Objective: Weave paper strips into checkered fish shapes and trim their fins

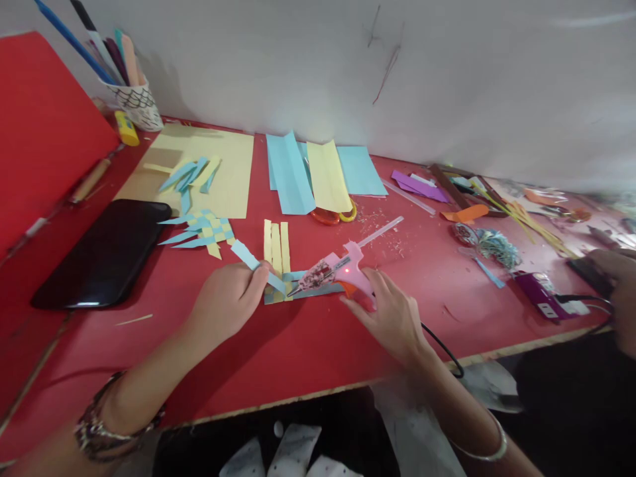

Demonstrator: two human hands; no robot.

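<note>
My left hand (231,295) pinches a light blue paper strip (244,254) between thumb and finger. The strip slants down to a small weave of blue and yellow paper strips (272,296) on the red table. Three yellow strips (276,242) stand out from the weave toward the wall. In my right hand (390,311) is a pink glue gun (342,270) with a lit red light and a clear glue stick (381,231) in its back. Its nozzle points left, at or just over the weave beside the blue strip; contact cannot be made out.
Left of the weave lie another woven piece (211,228), a black phone (102,255) and a yellow sheet (233,179) with loose strips. Folded papers (325,175) lie over scissors (325,216) at the back. A purple power adapter (539,298) and another person's hand (619,271) are at right.
</note>
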